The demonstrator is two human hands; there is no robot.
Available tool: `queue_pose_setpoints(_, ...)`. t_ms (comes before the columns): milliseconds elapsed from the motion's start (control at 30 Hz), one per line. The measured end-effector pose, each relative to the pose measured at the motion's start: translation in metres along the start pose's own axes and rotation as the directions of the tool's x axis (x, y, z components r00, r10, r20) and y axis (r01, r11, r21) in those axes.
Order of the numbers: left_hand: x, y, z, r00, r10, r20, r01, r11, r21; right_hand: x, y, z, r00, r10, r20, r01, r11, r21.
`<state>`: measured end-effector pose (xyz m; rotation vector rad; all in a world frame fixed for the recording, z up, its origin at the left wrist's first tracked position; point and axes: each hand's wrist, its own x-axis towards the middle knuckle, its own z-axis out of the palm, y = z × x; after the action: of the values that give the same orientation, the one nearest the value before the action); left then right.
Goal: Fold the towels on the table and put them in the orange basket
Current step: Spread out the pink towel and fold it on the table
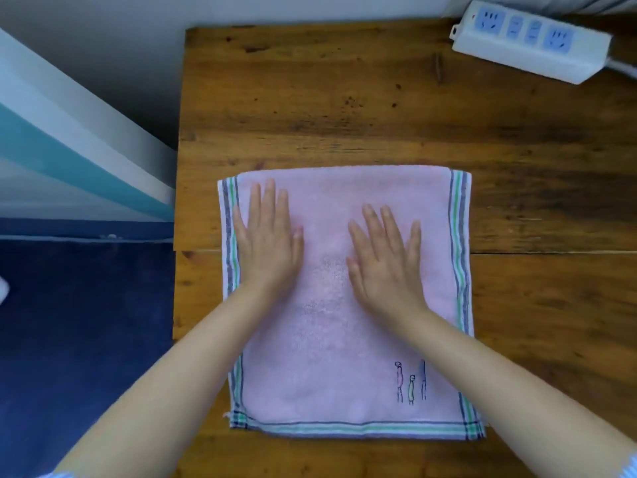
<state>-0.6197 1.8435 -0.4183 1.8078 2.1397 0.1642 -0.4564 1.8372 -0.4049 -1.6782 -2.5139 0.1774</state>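
Head view, only cam.

Progress: one pink towel lies flat on the wooden table, roughly centre, near edge close to the person. Far edge looks rounded and doubled, no striped hem there, while the left, right and near edges show the grey/green stripe border. So prob. one fold already made, far edge being the crease. Judgement only. Small embroidered figures sit near the right near corner, face up. Towel is still wide and square-ish; likely at least one more fold to go before it is basket-size. Orange basket not in view, so can't tell where it stands or whether anything is in it. No other towels seen on the table. Placing step not yet done for this one.

Grip: left hand lies palm down on the towel's left part, fingers straight and close together, tips pointing away, just inside the left stripe border. Right hand palm down nearer the middle-right, fingers straight, slightly fanned. Both flat, holding nothing, no pinch on any edge. Reads as pressing or smoothing the cloth. Hands apart, bare pink strip between them.

Other: white power strip at far right corner of the table, well apart from towel.
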Motion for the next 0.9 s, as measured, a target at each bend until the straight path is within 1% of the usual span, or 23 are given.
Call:
queue_pose_setpoints(67, -0.030, 0.006, 0.015, 0.990, 0.009, 0.139, -0.012, 1.000, 0.017, -0.016, 0.002, 0.009, 0.985, -0.029, 0.168, 0.036, 0.999, -0.040)
queue_pose_setpoints(133, -0.044, 0.000, 0.027, 0.985, 0.017, 0.172, -0.026, 0.998, 0.049, -0.025, 0.021, 0.015, 0.964, -0.049, 0.262, 0.053, 0.999, -0.010)
queue_pose_setpoints(167, -0.044, -0.004, 0.029, 0.986, 0.022, 0.165, -0.032, 0.998, 0.057, -0.027, 0.034, 0.016, 0.956, -0.019, 0.293, 0.017, 1.000, 0.008)
queue_pose_setpoints(233, -0.041, -0.012, 0.027, 0.990, 0.004, 0.141, -0.013, 0.998, 0.061, -0.026, 0.069, 0.013, 0.932, 0.131, 0.337, -0.124, 0.991, -0.044)
queue_pose_setpoints(300, -0.034, -0.026, 0.024, 0.991, -0.052, 0.127, 0.044, 0.997, 0.063, -0.023, 0.103, 0.006, 0.883, 0.318, 0.345, -0.298, 0.948, -0.113)
queue_pose_setpoints(367, -0.023, -0.042, 0.017, 0.988, -0.115, 0.104, 0.106, 0.991, 0.083, -0.017, 0.121, -0.007, 0.844, 0.441, 0.305, -0.427, 0.897, -0.115)
queue_pose_setpoints(400, -0.016, -0.048, 0.011, 0.987, -0.131, 0.091, 0.123, 0.988, 0.096, -0.013, 0.123, -0.012, 0.846, 0.468, 0.255, -0.460, 0.883, -0.092)
queue_pose_setpoints(433, -0.008, -0.051, 0.006, 0.989, -0.129, 0.072, 0.121, 0.987, 0.107, -0.006, 0.121, -0.015, 0.868, 0.459, 0.190, -0.457, 0.888, -0.056)
queue_pose_setpoints(467, 0.001, -0.053, 0.001, 0.993, -0.108, 0.053, 0.101, 0.989, 0.110, 0.004, 0.116, -0.017, 0.900, 0.413, 0.139, -0.414, 0.910, -0.021)
queue_pose_setpoints(500, 0.010, -0.052, -0.003, 0.997, -0.070, 0.039, 0.065, 0.992, 0.110, 0.017, 0.111, -0.018, 0.934, 0.338, 0.113, -0.340, 0.940, -0.001)
queue_pose_setpoints(533, 0.021, -0.050, -0.007, 0.999, -0.029, 0.044, 0.023, 0.993, 0.113, 0.031, 0.106, -0.019, 0.956, 0.261, 0.131, -0.262, 0.965, -0.006)
queue_pose_setpoints(567, 0.031, -0.047, -0.011, 0.998, 0.003, 0.057, -0.010, 0.993, 0.117, 0.045, 0.102, -0.019, 0.964, 0.192, 0.182, -0.192, 0.981, -0.017)
queue_pose_setpoints(633, 0.048, -0.042, -0.018, 0.996, 0.007, 0.092, -0.018, 0.993, 0.114, 0.069, 0.096, -0.022, 0.937, 0.140, 0.320, -0.133, 0.990, -0.043)
queue_pose_setpoints(667, 0.056, -0.040, -0.022, 0.996, -0.007, 0.092, -0.004, 0.993, 0.116, 0.080, 0.094, -0.025, 0.914, 0.144, 0.379, -0.127, 0.989, -0.069)
queue_pose_setpoints(733, 0.067, -0.037, -0.030, 0.997, -0.025, 0.071, 0.014, 0.988, 0.152, 0.095, 0.091, -0.032, 0.879, 0.161, 0.449, -0.103, 0.983, -0.151)
queue_pose_setpoints(800, 0.072, -0.033, -0.036, 0.994, -0.005, 0.107, -0.018, 0.978, 0.207, 0.100, 0.088, -0.041, 0.863, 0.168, 0.476, -0.080, 0.977, -0.198)
queue_pose_setpoints(867, 0.071, -0.033, -0.040, 0.988, 0.041, 0.149, -0.074, 0.972, 0.223, 0.098, 0.089, -0.048, 0.875, 0.129, 0.467, -0.066, 0.987, -0.150)
queue_pose_setpoints(900, 0.066, -0.033, -0.042, 0.988, 0.058, 0.140, -0.087, 0.974, 0.210, 0.094, 0.090, -0.052, 0.877, 0.104, 0.469, -0.054, 0.991, -0.120)
